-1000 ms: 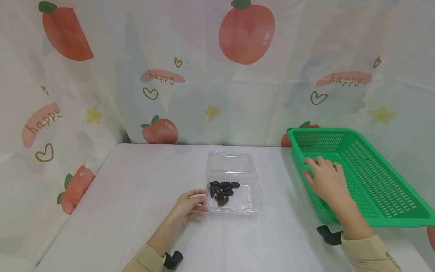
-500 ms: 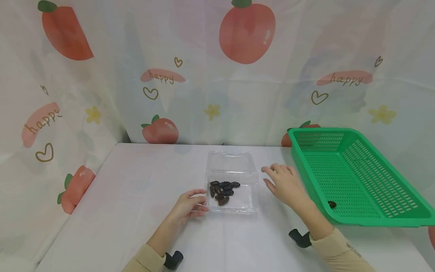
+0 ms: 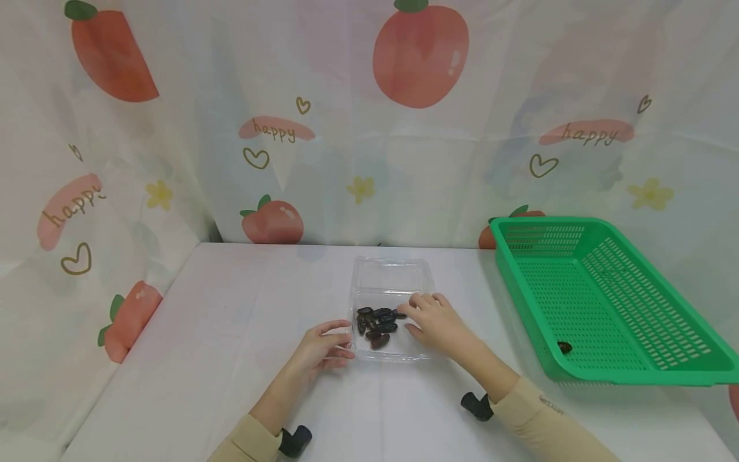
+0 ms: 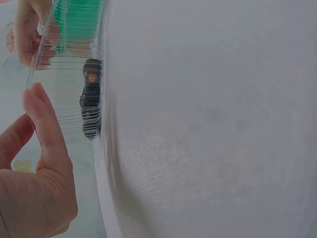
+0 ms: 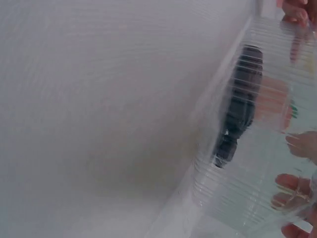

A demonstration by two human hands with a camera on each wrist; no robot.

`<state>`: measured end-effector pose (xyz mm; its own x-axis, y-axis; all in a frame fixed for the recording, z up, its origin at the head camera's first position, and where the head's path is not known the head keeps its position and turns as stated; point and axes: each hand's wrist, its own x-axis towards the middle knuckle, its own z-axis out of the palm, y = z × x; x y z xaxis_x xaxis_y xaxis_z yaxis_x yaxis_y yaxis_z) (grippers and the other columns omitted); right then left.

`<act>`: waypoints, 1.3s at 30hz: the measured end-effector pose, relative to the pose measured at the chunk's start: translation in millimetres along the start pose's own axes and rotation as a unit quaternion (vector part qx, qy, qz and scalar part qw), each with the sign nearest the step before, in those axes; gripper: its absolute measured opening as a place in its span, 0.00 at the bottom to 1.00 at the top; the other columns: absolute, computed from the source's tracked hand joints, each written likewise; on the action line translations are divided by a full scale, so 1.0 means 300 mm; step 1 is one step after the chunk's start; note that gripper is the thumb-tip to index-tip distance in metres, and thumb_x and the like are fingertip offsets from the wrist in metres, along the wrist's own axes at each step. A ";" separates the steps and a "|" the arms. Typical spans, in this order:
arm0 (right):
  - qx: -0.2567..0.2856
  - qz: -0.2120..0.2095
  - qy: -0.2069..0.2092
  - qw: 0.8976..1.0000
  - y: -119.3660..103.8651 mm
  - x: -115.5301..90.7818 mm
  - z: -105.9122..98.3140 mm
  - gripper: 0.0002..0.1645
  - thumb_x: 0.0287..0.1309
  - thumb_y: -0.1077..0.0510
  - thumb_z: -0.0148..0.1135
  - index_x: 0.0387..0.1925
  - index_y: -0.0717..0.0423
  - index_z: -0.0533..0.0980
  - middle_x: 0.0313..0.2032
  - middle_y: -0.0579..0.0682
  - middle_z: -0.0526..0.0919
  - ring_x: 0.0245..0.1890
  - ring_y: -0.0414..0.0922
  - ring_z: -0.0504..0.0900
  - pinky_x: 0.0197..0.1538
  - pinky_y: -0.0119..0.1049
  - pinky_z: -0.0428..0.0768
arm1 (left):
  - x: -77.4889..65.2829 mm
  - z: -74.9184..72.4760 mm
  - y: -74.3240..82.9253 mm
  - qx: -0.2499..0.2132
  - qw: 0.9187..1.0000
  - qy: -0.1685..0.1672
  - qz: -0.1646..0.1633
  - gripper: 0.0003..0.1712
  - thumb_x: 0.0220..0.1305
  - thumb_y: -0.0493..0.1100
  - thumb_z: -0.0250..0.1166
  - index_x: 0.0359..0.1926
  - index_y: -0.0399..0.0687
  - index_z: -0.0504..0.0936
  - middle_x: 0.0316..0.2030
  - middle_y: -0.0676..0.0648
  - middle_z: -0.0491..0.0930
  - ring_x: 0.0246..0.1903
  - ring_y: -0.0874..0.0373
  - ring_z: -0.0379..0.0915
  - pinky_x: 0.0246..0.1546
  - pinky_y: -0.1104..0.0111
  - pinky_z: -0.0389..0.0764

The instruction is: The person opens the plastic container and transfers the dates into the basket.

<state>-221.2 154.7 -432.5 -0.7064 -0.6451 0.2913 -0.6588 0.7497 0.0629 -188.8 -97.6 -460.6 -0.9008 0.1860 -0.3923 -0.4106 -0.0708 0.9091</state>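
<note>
Right hand over the dates, left hand on the box

In the head view the right hand (image 3: 439, 324) is above the right side of the clear box (image 3: 398, 353), near the middle of the frame, its thumb and fingers apart and pointing left. The forefinger is over the rightmost of the dates (image 3: 387, 328); whether it touches that one, I cannot tell. The right wrist view, partly blurred, also shows this hand's fingertips spread, at the lower right of the frame.

The left hand (image 3: 323, 350) holds the left edge of the box between thumb and fingers. The left wrist view shows thumb and forefinger meeting at the rim, at the left of the frame.

The dates, dark and oval, lie heaped in the left part of the box. The lid (image 3: 392, 276) is folded back towards the top of the frame.

Farther out, at the right of the head view, is the green basket (image 3: 652, 377), with one lone date (image 3: 564, 347) in its lower left corner. Beige sleeves (image 3: 543, 417) and black wrist mounts (image 3: 476, 406) show towards the bottom edge. Box and basket stand on the white table (image 3: 231, 359); behind it hangs a pale backdrop (image 3: 323, 64) printed with red fruit, hearts, yellow flowers and "happy".
</note>
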 end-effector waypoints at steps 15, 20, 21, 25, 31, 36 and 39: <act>-0.003 -0.103 -0.056 0.993 -0.028 0.043 0.069 0.16 0.49 0.55 0.67 0.42 0.43 0.76 0.35 0.46 0.73 0.37 0.45 0.74 0.45 0.43 0.73 | 0.000 0.002 0.003 0.003 1.000 -0.001 -0.003 0.26 0.61 0.36 0.58 0.60 0.37 0.67 0.31 0.47 0.80 0.23 0.60 0.79 0.23 0.71 0.81; -0.004 -0.116 -0.079 0.990 -0.027 0.051 0.088 0.15 0.51 0.53 0.65 0.42 0.42 0.77 0.36 0.45 0.73 0.38 0.45 0.74 0.44 0.43 0.73 | 0.010 0.003 -0.008 0.006 1.000 0.007 -0.003 0.25 0.61 0.37 0.59 0.60 0.40 0.68 0.30 0.47 0.79 0.23 0.59 0.80 0.23 0.70 0.81; -0.005 -0.119 -0.080 0.990 -0.028 0.053 0.090 0.14 0.51 0.52 0.64 0.42 0.41 0.77 0.36 0.45 0.73 0.37 0.44 0.73 0.44 0.42 0.73 | 0.010 0.004 -0.008 0.007 1.000 0.009 -0.005 0.25 0.61 0.37 0.59 0.60 0.40 0.68 0.30 0.48 0.78 0.23 0.59 0.80 0.23 0.71 0.81; -0.009 -0.136 -0.066 0.988 -0.031 0.059 0.098 0.12 0.50 0.50 0.65 0.40 0.42 0.77 0.35 0.44 0.72 0.37 0.43 0.73 0.43 0.41 0.73 | 0.008 0.005 -0.006 0.009 1.000 0.013 -0.008 0.24 0.60 0.37 0.59 0.59 0.41 0.69 0.29 0.48 0.78 0.23 0.59 0.80 0.23 0.70 0.81; -0.013 -0.148 -0.058 0.987 -0.039 0.064 0.102 0.12 0.49 0.48 0.65 0.37 0.43 0.77 0.34 0.44 0.71 0.35 0.43 0.72 0.41 0.38 0.73 | 0.004 0.003 -0.006 0.013 1.000 0.008 -0.004 0.25 0.61 0.37 0.59 0.59 0.40 0.69 0.28 0.48 0.78 0.23 0.59 0.80 0.24 0.70 0.81; -0.015 -0.148 -0.058 0.987 -0.039 0.067 0.110 0.12 0.49 0.48 0.66 0.37 0.43 0.77 0.33 0.44 0.71 0.35 0.43 0.72 0.41 0.38 0.72 | 0.006 0.003 -0.006 0.012 1.000 0.007 -0.003 0.25 0.60 0.37 0.59 0.59 0.41 0.69 0.28 0.48 0.78 0.23 0.59 0.80 0.24 0.70 0.81; -0.016 -0.147 -0.061 0.987 -0.037 0.068 0.116 0.11 0.49 0.49 0.66 0.37 0.42 0.77 0.34 0.43 0.71 0.35 0.43 0.72 0.41 0.38 0.72 | 0.007 0.004 -0.005 0.010 1.000 0.007 -0.005 0.25 0.61 0.37 0.58 0.59 0.41 0.69 0.28 0.49 0.78 0.23 0.60 0.80 0.23 0.70 0.81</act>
<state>-237.4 128.0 -460.5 -0.5123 -0.8474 0.1391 -0.8332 0.5298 0.1588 -189.8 -95.9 -462.7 -0.8985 0.1737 -0.4032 -0.4168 -0.0490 0.9077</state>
